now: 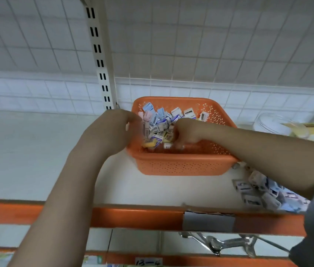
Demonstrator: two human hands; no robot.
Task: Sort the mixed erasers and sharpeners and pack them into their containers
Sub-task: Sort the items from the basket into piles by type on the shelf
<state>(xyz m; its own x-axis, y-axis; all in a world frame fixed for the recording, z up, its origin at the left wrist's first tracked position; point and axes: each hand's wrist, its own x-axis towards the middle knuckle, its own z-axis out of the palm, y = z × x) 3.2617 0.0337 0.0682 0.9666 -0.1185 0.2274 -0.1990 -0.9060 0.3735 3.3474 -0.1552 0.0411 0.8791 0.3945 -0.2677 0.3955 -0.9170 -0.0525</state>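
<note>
Shelf (pixel 37 160): loose pile (pixel 258 191) beside orange basket (pixel 183 166).

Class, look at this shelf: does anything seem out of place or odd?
Yes. A loose heap of small packaged items lies on the white shelf, outside the orange perforated plastic basket, where both hands are working.

A white shelf (pixel 37 160) with an orange front edge (pixel 137 215) carries everything here. Near its centre, toward 1 o'clock, sits an orange perforated basket (pixel 183 166) flat on the shelf surface, and at 4 o'clock from it a loose pile of small packaged items (pixel 256 191) lies directly on the shelf, close to the front edge. At 3 o'clock, toward the back right, a clear round container (pixel 271 123) and some yellow packets (pixel 310 130) rest on the same surface, too blurred to tell further.
</note>
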